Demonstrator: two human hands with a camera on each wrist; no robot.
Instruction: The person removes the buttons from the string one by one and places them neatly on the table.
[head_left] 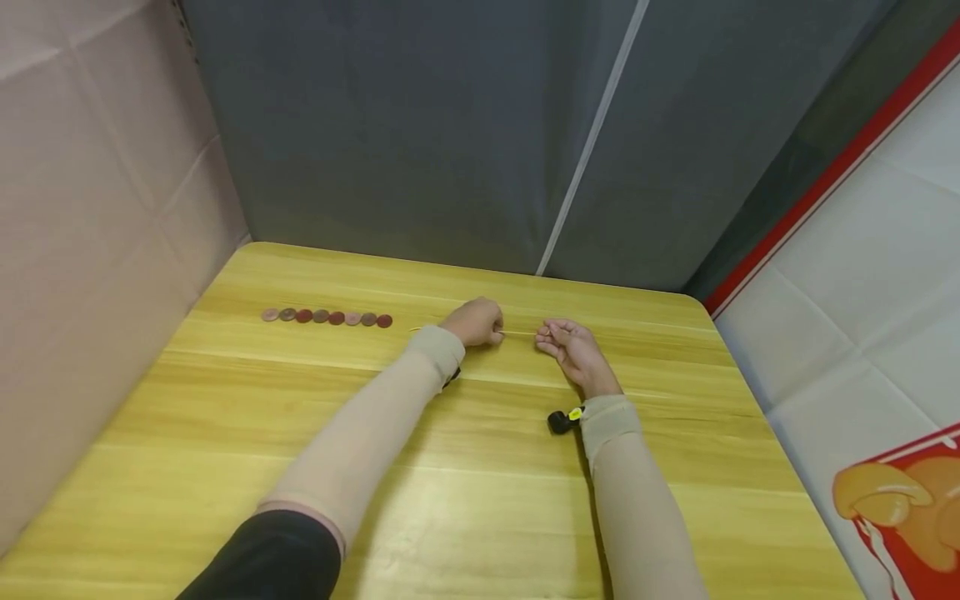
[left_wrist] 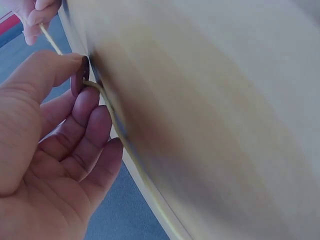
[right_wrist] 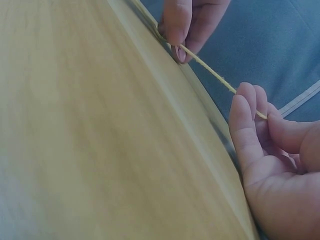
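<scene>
L hand (head_left: 474,322) pinches a thin pale stick (head_left: 517,333) near its middle, w/ a small dark disc (left_wrist: 80,76) pressed between thumb and fingers at the same spot. R hand (head_left: 572,350) pinches the stick's other end in its fingertips (right_wrist: 248,100), palm up. Stick hangs low over the yellow wood table (head_left: 480,500), between the two hands. Risks: stick looks slender, so a hard squeeze or bend could snap it; the disc could slip off and roll. A row of reddish-brown discs (head_left: 327,317) lies well apart to the left; a stray elbow sweep could scatter it. Wrist views are blurred at the table edge.
</scene>
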